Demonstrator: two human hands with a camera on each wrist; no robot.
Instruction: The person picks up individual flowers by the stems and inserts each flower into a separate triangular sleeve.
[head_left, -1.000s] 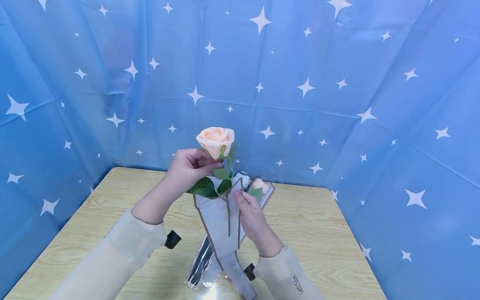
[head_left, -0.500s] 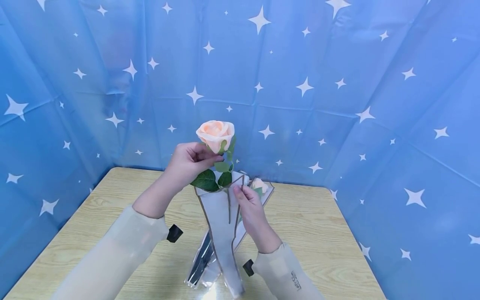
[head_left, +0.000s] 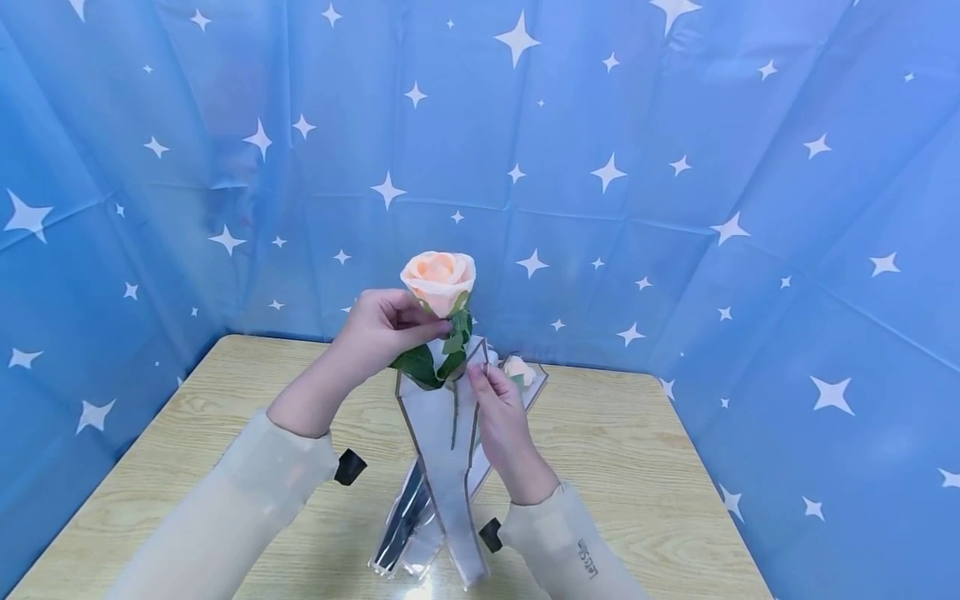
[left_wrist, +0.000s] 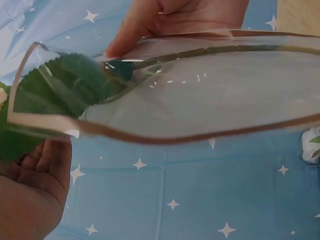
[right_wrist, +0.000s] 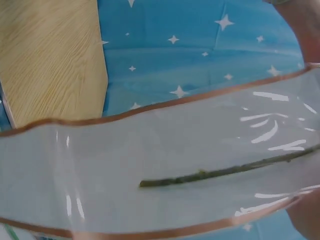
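A peach artificial rose [head_left: 438, 282] stands upright in the head view, its green leaves [head_left: 427, 363] below the bloom. My left hand [head_left: 386, 329] pinches it just under the flower head. The translucent flower sleeve [head_left: 447, 475], edged in brown, hangs narrow end down around the stem. My right hand [head_left: 510, 429] pinches the sleeve's upper right edge between thumb and fingers. Through the film in the right wrist view, the cut end of the stem [right_wrist: 170, 182] lies inside the sleeve. In the left wrist view, a leaf [left_wrist: 60, 85] shows behind the sleeve's mouth.
Behind my right hand, another pale rose [head_left: 519, 369] lies in a second brown-edged sleeve on the wooden table [head_left: 607, 475]. A shiny clear-and-dark wrapper [head_left: 401, 521] lies at the near middle. A blue star-patterned curtain [head_left: 480, 150] surrounds the table's back and sides.
The rose rose slightly with my left hand, then came down a little and right. Its leaves have drawn in toward the stem. The sleeve's bent lower end has swung left and straightened.
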